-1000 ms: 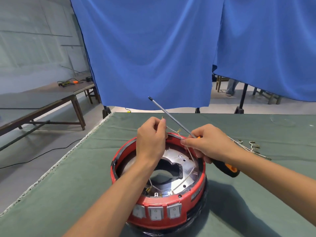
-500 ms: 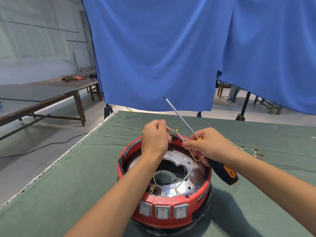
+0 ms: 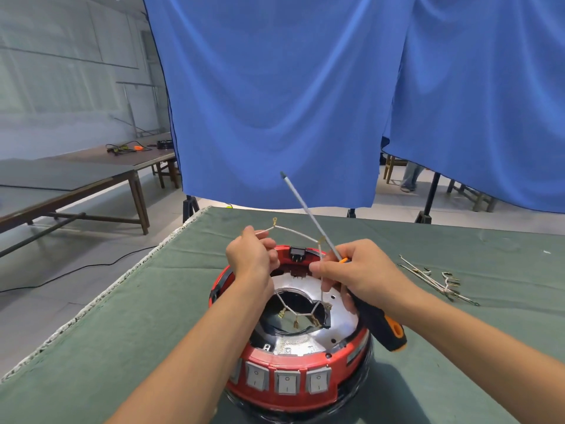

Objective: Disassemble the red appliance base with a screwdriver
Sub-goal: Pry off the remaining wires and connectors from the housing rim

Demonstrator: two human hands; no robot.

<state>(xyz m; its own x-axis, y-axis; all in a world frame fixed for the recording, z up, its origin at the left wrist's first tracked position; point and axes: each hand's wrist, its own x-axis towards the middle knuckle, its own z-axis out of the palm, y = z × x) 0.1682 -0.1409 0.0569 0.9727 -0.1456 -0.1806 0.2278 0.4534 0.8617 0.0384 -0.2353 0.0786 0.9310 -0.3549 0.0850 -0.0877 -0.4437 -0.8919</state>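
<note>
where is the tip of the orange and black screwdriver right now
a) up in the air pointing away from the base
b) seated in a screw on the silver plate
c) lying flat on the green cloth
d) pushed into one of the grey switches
a: the right hand grips the orange and black screwdriver by its handle with the shaft angled up, so the tip stands in the air above the red round appliance base, touching nothing.
</note>
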